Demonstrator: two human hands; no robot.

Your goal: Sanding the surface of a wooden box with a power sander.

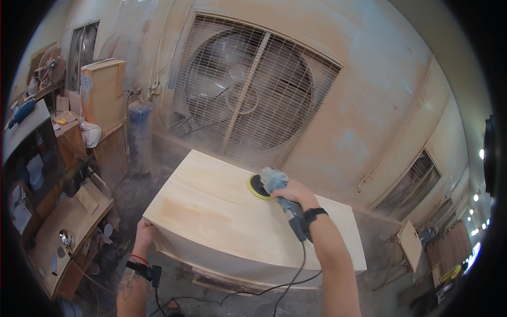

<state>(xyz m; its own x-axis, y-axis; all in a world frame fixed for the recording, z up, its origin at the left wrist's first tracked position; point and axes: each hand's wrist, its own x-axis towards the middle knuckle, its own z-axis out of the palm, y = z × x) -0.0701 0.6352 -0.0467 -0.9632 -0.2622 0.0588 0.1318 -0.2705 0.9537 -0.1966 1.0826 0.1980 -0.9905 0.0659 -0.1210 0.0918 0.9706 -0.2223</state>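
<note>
A pale wooden box-shaped piece [211,195] lies in front of me with its broad, grained face up. My right hand [297,194] is wrapped round the body of a grey-blue power sander [285,203]. The sander's round pad [257,187], black with a yellow rim, is tilted against the upper face near its far edge. A black cord trails from the tool down past the near side. At the near left corner, my left hand [146,233] grips the edge of the wooden piece; some of its fingers are hidden behind the corner.
A large fan behind a wire grille [248,90] fills the wall ahead, and dust hangs there. To the left stand a blue cylinder [140,124], a wooden cabinet [105,95] and a cluttered bench [68,243]. A wooden panel [409,245] leans at the right. Cables cross below.
</note>
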